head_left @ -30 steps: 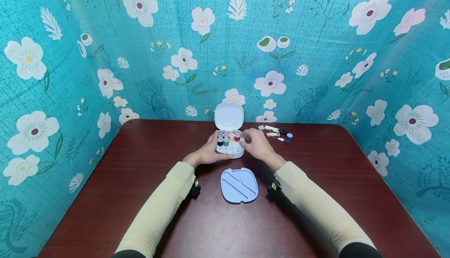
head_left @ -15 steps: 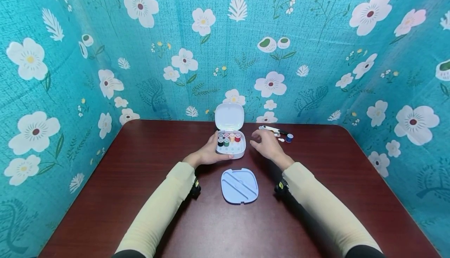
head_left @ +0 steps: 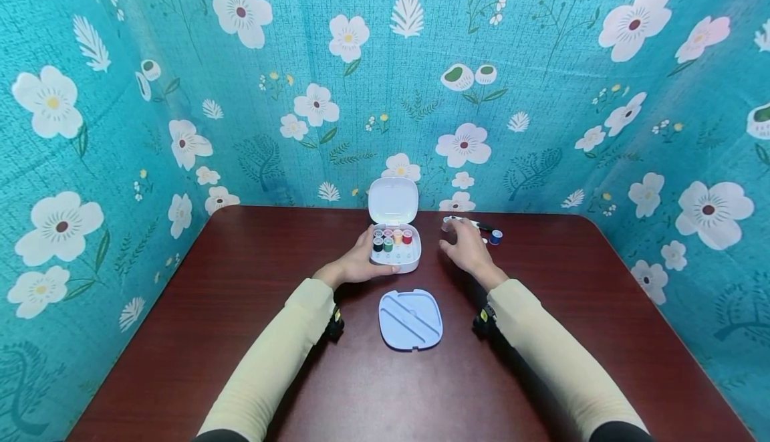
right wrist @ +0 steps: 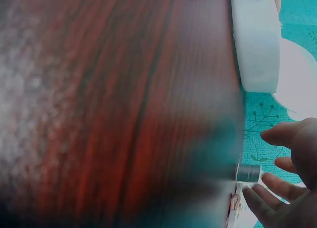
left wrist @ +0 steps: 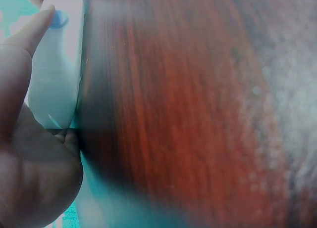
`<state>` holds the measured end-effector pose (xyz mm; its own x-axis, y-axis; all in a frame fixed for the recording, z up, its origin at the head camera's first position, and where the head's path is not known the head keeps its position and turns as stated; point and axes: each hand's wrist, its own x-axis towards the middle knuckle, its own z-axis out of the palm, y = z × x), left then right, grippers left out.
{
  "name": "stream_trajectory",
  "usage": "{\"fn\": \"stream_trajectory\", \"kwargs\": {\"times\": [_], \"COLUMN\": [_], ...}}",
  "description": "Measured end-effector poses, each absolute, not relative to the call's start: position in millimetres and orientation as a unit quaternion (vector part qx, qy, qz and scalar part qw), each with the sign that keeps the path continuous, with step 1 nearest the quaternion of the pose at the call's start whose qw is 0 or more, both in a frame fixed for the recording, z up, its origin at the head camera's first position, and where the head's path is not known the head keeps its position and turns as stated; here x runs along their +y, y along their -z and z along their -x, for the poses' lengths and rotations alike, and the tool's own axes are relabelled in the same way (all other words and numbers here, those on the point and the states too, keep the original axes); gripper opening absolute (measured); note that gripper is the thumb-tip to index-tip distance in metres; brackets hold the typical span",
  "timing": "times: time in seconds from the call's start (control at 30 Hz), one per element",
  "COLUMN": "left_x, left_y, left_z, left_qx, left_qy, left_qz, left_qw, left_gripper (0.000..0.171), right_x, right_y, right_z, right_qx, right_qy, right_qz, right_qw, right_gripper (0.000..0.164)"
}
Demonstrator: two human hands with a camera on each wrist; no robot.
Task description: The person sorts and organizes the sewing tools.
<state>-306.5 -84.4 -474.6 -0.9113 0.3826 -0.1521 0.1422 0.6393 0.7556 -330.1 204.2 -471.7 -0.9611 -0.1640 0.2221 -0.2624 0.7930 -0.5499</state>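
My left hand [head_left: 355, 260] grips the left side of a white sewing box [head_left: 410, 267], its thumb along the front wall. The box stands with its lid [head_left: 394, 200] raised. Inside are several thread spools, among them a black spool [head_left: 377, 245], a green spool [head_left: 388, 245], a cream spool [head_left: 398, 237] and a red spool [head_left: 407, 237]. Right of the box, my right hand [head_left: 469, 249] reaches over small sewing items. In the right wrist view, its parted fingers [right wrist: 280, 186] are close to a grey-green thread spool [right wrist: 248, 172]; whether they touch cannot be told.
A light blue tray [head_left: 410, 319] with moulded grooves lies in front of the box. A blue thread spool [head_left: 496, 237] stands right of my right hand. Beyond that hand lies a tool with a black end [head_left: 484, 227], partly hidden. A floral curtain [head_left: 385, 94] hangs behind the table [head_left: 289, 375].
My right hand has left the box's right edge and moved right to the loose sewing items. The left hand keeps its hold on the box.
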Motion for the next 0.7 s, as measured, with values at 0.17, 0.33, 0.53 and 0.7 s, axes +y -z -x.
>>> {"fn": "stream_trajectory", "kwargs": {"times": [0.17,0.33,0.53,0.7], "left_x": [-85,-85,-85,-85], "left_y": [474,476,475,475], "left_z": [307,309,307,307], "left_qx": [0.894,0.895,0.891,0.891], "left_qy": [-0.395,-0.392,-0.403,-0.403], "left_qz": [-0.142,-0.144,-0.145,-0.145], "left_qw": [0.155,0.156,0.151,0.152], "left_gripper": [0.131,0.131,0.131,0.130], "right_x": [204,202,199,198], "right_y": [475,477,482,482], "right_z": [336,343,352,357], "right_qx": [-0.943,-0.936,-0.926,-0.919], "right_qy": [-0.311,-0.341,-0.371,-0.390], "right_qz": [-0.085,-0.052,-0.024,-0.006], "right_qw": [0.086,0.073,0.068,0.065], "right_gripper": [0.056,0.065,0.066,0.061]}}
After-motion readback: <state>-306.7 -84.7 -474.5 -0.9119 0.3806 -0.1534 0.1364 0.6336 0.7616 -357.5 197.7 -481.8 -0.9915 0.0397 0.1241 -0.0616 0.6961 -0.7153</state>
